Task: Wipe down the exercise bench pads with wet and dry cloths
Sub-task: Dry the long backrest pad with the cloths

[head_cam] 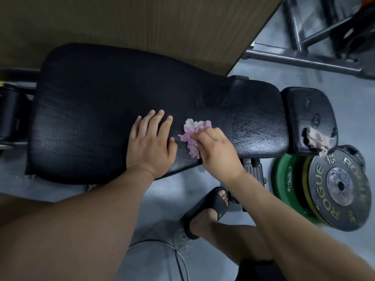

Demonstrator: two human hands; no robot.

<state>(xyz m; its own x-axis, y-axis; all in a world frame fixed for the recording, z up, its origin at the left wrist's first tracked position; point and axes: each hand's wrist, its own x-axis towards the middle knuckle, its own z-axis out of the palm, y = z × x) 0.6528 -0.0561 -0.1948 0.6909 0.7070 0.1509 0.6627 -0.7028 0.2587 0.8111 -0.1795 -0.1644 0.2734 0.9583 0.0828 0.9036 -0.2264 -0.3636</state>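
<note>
Mid-wipe on bench pad (101,98): my right hand (218,151), fingers pinching purple cloth (191,136); left hand (150,145), fingers spread flat. Next, probably: sweep the unwiped stretch.

Long black bench pad (101,98): left hand (150,142) flat on it nr pad's front edge, pink/white cloth (191,136) on it twd pad's right half w/ right hand (216,148) gripping it. Grey floor (162,201) under pad; weight plates (341,187) off pad's right end.
</note>
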